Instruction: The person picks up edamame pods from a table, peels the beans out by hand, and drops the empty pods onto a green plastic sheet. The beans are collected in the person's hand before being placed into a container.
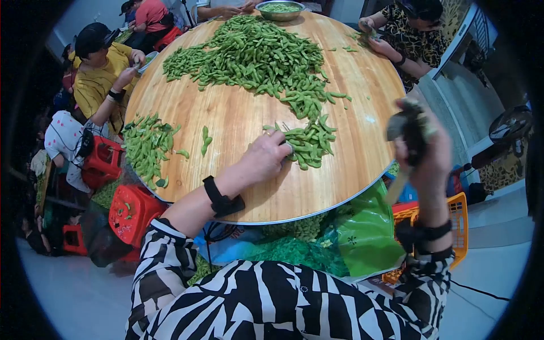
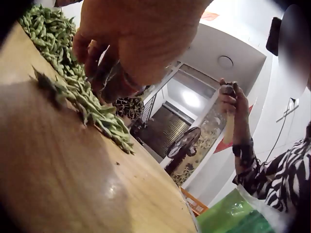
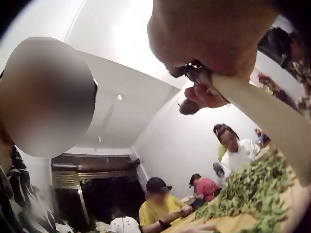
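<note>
My left hand (image 1: 263, 156) rests on the table at the left edge of a small heap of green soybean pods (image 1: 309, 141). In the left wrist view its fingers (image 2: 95, 60) bend down over the pods, and what lies between them is hidden. Something small and grey shows by the thumb. My right hand (image 1: 433, 150) is raised off the table at the right, blurred. It grips a dark object with a rounded grey end (image 1: 396, 127), from which a pale strip (image 3: 267, 107) extends; I cannot tell what this object is.
A large heap of pods (image 1: 260, 51) covers the far side of the round wooden table (image 1: 238, 198), with a smaller pile (image 1: 147, 147) at left. Beyond stands a metal bowl (image 1: 280, 10). Several people sit around. Below are red stools (image 1: 133, 212), a green bag (image 1: 371, 232) and an orange basket (image 1: 459, 226).
</note>
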Demonstrator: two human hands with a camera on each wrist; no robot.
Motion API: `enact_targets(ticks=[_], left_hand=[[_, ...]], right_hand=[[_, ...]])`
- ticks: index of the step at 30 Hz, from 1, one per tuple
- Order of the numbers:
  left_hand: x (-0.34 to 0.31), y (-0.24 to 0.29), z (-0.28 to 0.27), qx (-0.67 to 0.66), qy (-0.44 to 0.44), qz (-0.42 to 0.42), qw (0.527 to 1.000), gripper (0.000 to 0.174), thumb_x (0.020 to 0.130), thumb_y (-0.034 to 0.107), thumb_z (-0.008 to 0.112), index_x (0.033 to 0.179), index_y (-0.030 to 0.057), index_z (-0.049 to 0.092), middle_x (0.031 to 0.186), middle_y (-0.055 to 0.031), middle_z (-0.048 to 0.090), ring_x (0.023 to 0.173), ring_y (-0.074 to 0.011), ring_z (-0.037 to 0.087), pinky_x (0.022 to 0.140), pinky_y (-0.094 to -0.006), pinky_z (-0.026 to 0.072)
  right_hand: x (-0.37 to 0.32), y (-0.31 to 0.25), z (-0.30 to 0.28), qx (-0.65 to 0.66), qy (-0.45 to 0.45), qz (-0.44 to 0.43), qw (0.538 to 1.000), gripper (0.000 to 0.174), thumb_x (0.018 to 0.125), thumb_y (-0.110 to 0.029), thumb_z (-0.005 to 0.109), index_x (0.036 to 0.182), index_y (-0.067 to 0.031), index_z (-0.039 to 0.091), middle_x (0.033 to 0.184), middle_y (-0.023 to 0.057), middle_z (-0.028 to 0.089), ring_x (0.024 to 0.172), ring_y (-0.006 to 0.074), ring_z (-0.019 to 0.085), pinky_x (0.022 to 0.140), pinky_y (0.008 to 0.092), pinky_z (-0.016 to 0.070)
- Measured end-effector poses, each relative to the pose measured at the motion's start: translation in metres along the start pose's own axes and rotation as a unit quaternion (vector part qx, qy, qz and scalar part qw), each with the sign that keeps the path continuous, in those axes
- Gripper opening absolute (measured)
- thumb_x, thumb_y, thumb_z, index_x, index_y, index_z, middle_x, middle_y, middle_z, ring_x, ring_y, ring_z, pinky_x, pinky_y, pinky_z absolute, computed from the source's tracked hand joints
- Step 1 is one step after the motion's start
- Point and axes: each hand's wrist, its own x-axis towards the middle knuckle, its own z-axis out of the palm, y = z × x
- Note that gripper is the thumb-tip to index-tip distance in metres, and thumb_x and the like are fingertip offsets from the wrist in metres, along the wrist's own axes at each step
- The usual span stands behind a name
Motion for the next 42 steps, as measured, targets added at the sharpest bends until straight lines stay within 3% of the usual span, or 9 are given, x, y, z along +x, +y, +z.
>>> enact_targets(ticks=[6,11,13,14,16,20,37,40,42], left_hand=[[-0.001,0.009,-0.006,0.007,-0.002,-0.031,0.999,0.013,0.068,0.005,0.066,0.08,0.0016,0.06,0.087,-0.015,0.054,0.086,-0.0344,0.053,0.074,-0.0432,0.0457],[-0.006,0.022,-0.018,-0.09,-0.035,-0.088,0.991,0.017,0.069,0.006,0.068,0.083,0.0004,0.06,0.084,-0.0157,0.057,0.084,-0.0317,0.057,0.072,-0.0405,0.0469],[-0.004,0.042,-0.024,-0.344,-0.058,-0.284,0.893,0.017,0.074,0.003,0.069,0.088,-0.0003,0.061,0.083,-0.0111,0.063,0.079,-0.0209,0.062,0.07,-0.0326,0.0497],[-0.005,0.048,-0.023,-0.345,-0.061,-0.282,0.893,0.017,0.074,0.003,0.069,0.088,-0.0003,0.061,0.083,-0.0111,0.063,0.079,-0.0209,0.062,0.07,-0.0326,0.0497],[-0.01,0.062,-0.019,-0.593,-0.047,-0.3,0.746,0.015,0.081,0.0,0.069,0.095,0.0,0.064,0.089,-0.001,0.066,0.083,-0.008,0.06,0.076,-0.0238,0.0497],[-0.012,0.084,-0.017,-0.628,-0.063,-0.299,0.715,0.018,0.08,-0.002,0.068,0.098,-0.0001,0.065,0.09,-0.0013,0.066,0.084,-0.0088,0.061,0.079,-0.0256,0.0505],[-0.02,0.087,-0.007,-0.609,-0.028,-0.286,0.739,0.016,0.083,-0.002,0.063,0.099,-0.0021,0.067,0.088,-0.0036,0.066,0.082,-0.0086,0.059,0.077,-0.0235,0.0492],[-0.023,0.082,-0.005,-0.668,-0.06,-0.314,0.672,0.017,0.083,0.002,0.065,0.1,0.0,0.066,0.085,-0.0025,0.065,0.076,-0.0068,0.057,0.072,-0.0207,0.0477],[-0.022,0.083,-0.01,-0.811,-0.116,-0.342,0.461,0.018,0.083,0.004,0.065,0.1,0.0016,0.066,0.085,-0.0017,0.064,0.072,-0.0066,0.056,0.065,-0.0202,0.0461]], right_hand=[[-0.058,0.083,0.048,0.121,-0.076,0.244,0.959,0.042,0.096,-0.029,0.04,0.12,0.0038,0.052,0.069,0.0066,0.058,0.045,0.0066,0.046,0.039,0.0198,0.0339],[-0.112,0.112,0.071,0.179,-0.076,0.305,0.932,0.037,0.098,-0.021,0.038,0.127,0.0006,0.05,0.061,0.0055,0.053,0.042,0.0073,0.042,0.039,0.0192,0.0329],[-0.116,0.121,0.071,0.187,-0.047,0.301,0.934,0.038,0.099,-0.021,0.038,0.128,0.0002,0.049,0.061,0.0053,0.052,0.042,0.0073,0.042,0.039,0.0191,0.0332],[-0.117,0.123,0.07,0.193,-0.022,0.294,0.936,0.038,0.099,-0.022,0.038,0.129,-0.0002,0.048,0.061,0.0051,0.052,0.042,0.0073,0.042,0.04,0.0191,0.0334],[-0.117,0.117,0.071,0.206,-0.022,0.285,0.936,0.039,0.099,-0.022,0.038,0.131,-0.0004,0.046,0.06,0.0048,0.051,0.042,0.0074,0.041,0.04,0.0189,0.0336],[-0.119,0.106,0.07,0.223,-0.046,0.256,0.939,0.044,0.1,-0.024,0.038,0.137,-0.001,0.039,0.06,0.0044,0.049,0.043,0.0075,0.04,0.041,0.019,0.0338],[-0.122,0.106,0.068,0.189,-0.051,0.23,0.953,0.036,0.097,-0.009,0.042,0.132,-0.0004,0.049,0.067,-0.0017,0.051,0.048,0.0034,0.042,0.042,0.0174,0.0329],[-0.12,0.103,0.064,0.215,-0.067,0.241,0.944,0.035,0.096,-0.008,0.044,0.13,0.0,0.051,0.067,-0.001,0.052,0.048,0.004,0.043,0.042,0.018,0.0328],[-0.121,0.103,0.062,0.237,-0.076,0.247,0.937,0.034,0.096,-0.009,0.045,0.129,0.0001,0.052,0.067,-0.0002,0.052,0.048,0.0046,0.043,0.042,0.0182,0.0328]])
